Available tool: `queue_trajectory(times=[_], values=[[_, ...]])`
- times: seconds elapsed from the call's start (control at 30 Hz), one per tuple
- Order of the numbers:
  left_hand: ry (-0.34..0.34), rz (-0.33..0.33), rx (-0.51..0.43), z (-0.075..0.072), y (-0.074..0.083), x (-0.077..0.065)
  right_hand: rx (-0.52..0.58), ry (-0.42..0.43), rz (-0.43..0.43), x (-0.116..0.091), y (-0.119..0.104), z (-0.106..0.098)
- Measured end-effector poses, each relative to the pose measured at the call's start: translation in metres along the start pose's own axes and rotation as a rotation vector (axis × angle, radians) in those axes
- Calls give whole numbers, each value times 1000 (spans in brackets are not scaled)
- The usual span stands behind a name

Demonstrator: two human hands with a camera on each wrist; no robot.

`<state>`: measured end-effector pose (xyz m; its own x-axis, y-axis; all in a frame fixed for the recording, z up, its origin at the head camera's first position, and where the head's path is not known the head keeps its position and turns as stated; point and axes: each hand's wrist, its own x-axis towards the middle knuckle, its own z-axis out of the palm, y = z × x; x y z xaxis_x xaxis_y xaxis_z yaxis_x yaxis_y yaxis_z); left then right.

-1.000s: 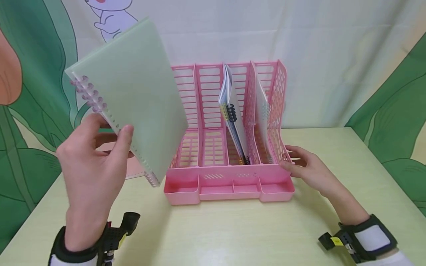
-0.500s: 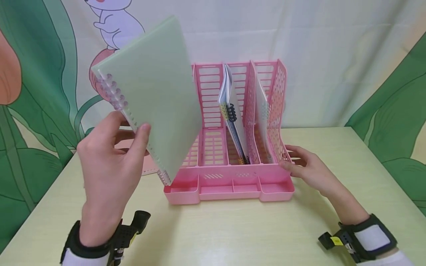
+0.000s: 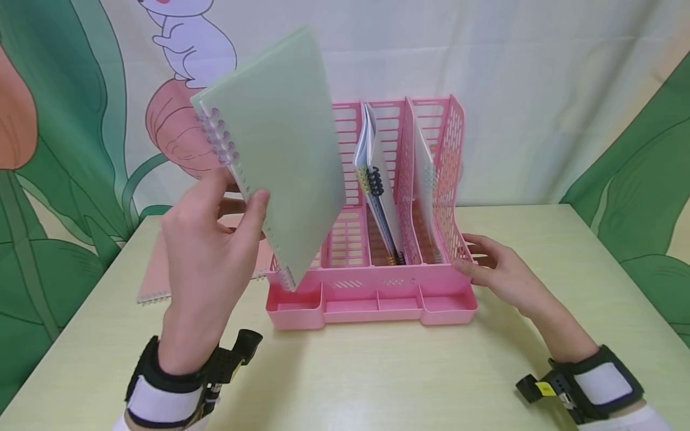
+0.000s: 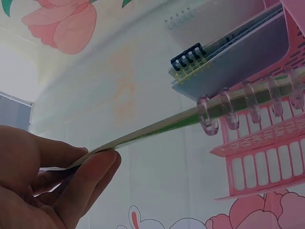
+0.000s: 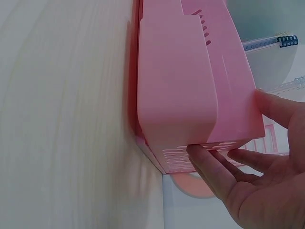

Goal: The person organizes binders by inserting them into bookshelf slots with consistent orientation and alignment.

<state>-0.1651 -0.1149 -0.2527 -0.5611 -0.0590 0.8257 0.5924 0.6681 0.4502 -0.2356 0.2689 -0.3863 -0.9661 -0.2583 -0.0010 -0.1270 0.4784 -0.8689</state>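
Note:
My left hand [image 3: 212,239] pinches a pale green spiral notebook [image 3: 286,149] by its ring-bound edge, thumb on the near cover. The notebook hangs tilted above the left compartments of a pink desk file organizer [image 3: 372,276] and hides part of them. In the left wrist view, its clear purple rings [image 4: 207,114] show near the organizer. My right hand [image 3: 501,275] holds the organizer's front right corner, with the thumb at the front and fingers along the side wall. Dark- and yellow-ringed notebooks [image 3: 377,185] lean in one compartment; a clear-ringed notebook [image 3: 424,185] stands in the rightmost.
A pink spiral notebook [image 3: 153,278] lies on the table [image 3: 377,377] at the left, partly behind my left hand. Small open trays [image 3: 350,307] run along the organizer's front. A printed curtain [image 3: 512,120] hangs behind the table.
My left hand has carried the green notebook rightward, from beside the organizer to over its left side. More of the pink notebook on the table shows. My right hand has stayed in place.

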Motion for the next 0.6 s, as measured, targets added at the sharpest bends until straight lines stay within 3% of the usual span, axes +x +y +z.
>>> queue_trajectory(times=[0.6], values=[[-56, -58, 10, 25, -1, 15, -3, -2, 3, 0, 0, 1]])
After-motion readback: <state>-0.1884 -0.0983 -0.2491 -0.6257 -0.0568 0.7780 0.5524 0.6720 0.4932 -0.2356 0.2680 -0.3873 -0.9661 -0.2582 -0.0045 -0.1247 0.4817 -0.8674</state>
